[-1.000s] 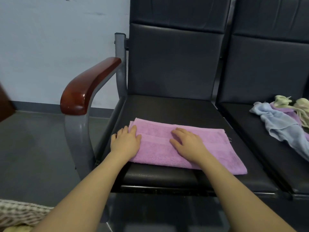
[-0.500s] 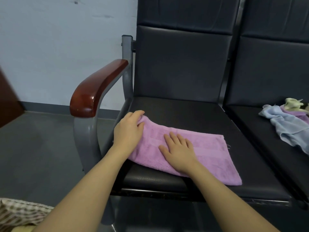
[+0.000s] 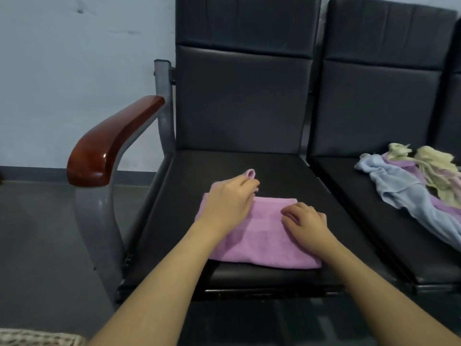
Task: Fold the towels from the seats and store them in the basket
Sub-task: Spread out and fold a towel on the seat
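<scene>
Towel (image 3: 262,236), purple, lies at the seat (image 3: 274,171) front edge, mid-fold. We align the carried flap's edges before pressing. Right hand (image 3: 305,222) rests loosely curled on the cloth, gripping nothing. Left hand (image 3: 230,202) pinches the raised corner. Unfolded towels (image 3: 411,181) wait on the next seat.

Dim, cool, even lighting throughout; no hard shadows noted. Soft glare seen on the glossy red-brown wooden armrest (image 3: 109,143) and faint sheen on the black leather seat cushion (image 3: 252,163). Slight softness overall. Wide-angle bending evident at frame edges, notably along the grey metal chair frame (image 3: 163,103). Lower corners blurred.
</scene>
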Demonstrator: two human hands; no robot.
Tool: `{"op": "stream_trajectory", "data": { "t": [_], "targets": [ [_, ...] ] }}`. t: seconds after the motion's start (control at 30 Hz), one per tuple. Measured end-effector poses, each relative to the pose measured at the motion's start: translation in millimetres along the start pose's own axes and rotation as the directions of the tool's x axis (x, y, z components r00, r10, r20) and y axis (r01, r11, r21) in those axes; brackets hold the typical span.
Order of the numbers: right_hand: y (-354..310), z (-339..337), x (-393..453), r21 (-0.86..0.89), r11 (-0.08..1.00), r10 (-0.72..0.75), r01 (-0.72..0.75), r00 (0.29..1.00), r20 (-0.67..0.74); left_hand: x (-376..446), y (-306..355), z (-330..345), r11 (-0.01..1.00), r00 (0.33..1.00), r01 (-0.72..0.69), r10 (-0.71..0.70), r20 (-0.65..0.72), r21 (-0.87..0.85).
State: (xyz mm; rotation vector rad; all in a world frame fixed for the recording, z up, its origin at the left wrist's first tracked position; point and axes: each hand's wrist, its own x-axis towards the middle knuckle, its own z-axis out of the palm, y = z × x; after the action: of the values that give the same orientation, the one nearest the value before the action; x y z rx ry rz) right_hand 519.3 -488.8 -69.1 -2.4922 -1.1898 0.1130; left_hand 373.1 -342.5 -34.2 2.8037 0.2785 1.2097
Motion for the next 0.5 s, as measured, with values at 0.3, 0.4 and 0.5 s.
{"op": "stream_trajectory", "data": {
  "t": [0.3, 0.4, 0.5],
  "targets": [
    [14, -3, -7, 0.327, 0.939, 0.13, -0.104, 0.99, -0.057, 27, 48, 37, 0.96, 0.969, 0.216, -0.19, 0.156, -0.176],
    [16, -7, -8, 0.532, 0.841, 0.216, -0.095, 0.961, -0.17, 39, 62, 33, 0.932, 0.977, 0.2, -0.211, -0.004, -0.302],
    [17, -12, -7, 0.623, 0.775, 0.323, -0.109, 0.915, -0.241, 44, 71, 38, 0.887, 0.95, 0.288, -0.217, 0.224, -0.362]
  ]
}}
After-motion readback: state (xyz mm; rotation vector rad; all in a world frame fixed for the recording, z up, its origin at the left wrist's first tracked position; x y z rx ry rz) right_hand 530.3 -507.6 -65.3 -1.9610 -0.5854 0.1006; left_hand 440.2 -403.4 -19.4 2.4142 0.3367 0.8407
